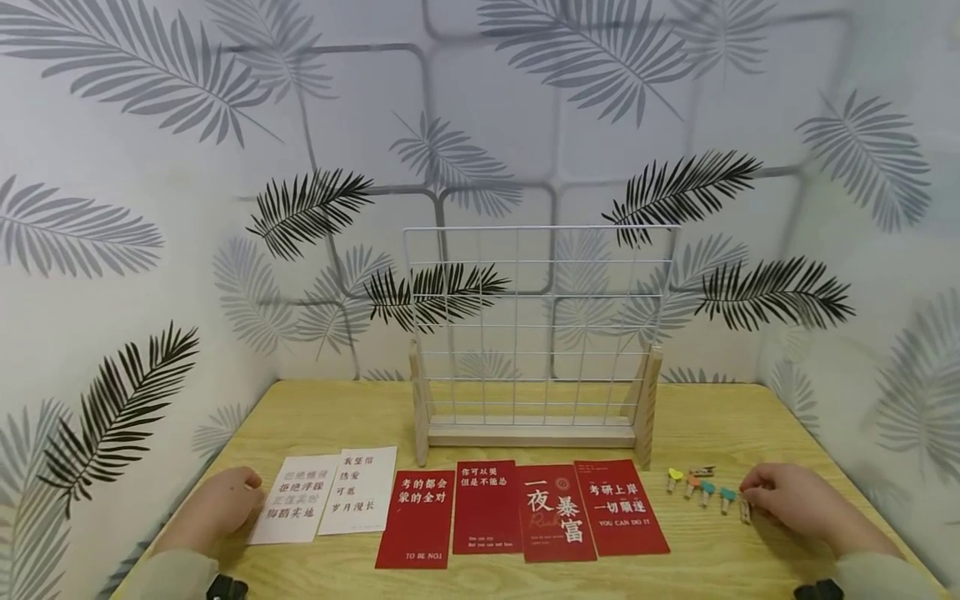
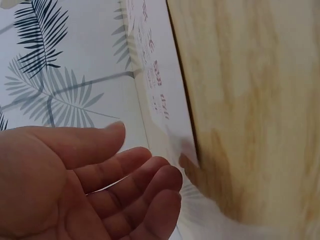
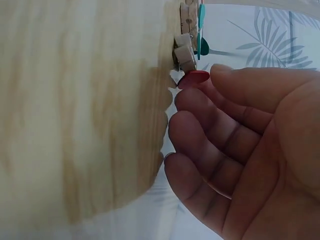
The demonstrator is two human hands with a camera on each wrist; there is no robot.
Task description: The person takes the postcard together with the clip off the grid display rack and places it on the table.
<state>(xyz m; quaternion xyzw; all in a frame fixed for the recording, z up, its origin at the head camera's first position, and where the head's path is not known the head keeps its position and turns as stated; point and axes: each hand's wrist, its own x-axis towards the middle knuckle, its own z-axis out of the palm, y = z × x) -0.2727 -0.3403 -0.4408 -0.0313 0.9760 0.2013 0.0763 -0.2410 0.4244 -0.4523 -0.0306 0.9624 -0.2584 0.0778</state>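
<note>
In the head view my right hand [image 1: 787, 502] is at the right side of the table, with its fingertips at a small wooden clothespin [image 1: 745, 511]. The right wrist view shows that clothespin's red heart [image 3: 194, 78] between thumb and fingers of the right hand [image 3: 235, 135]. Several more mini clothespins [image 1: 705, 493] with yellow, orange and teal hearts lie just left of it. My left hand [image 1: 221, 507] rests beside the leftmost white card [image 1: 294, 500]; in the left wrist view the left hand [image 2: 110, 185] has loosely bent fingers and holds nothing.
A second white card [image 1: 358, 490] and several red cards [image 1: 414, 518] with printed characters lie in a row along the table [image 1: 330, 417]. Behind them stands a white wire grid [image 1: 531, 325] on a wooden base [image 1: 531, 435]. Leaf-patterned walls [image 1: 480, 100] enclose the table.
</note>
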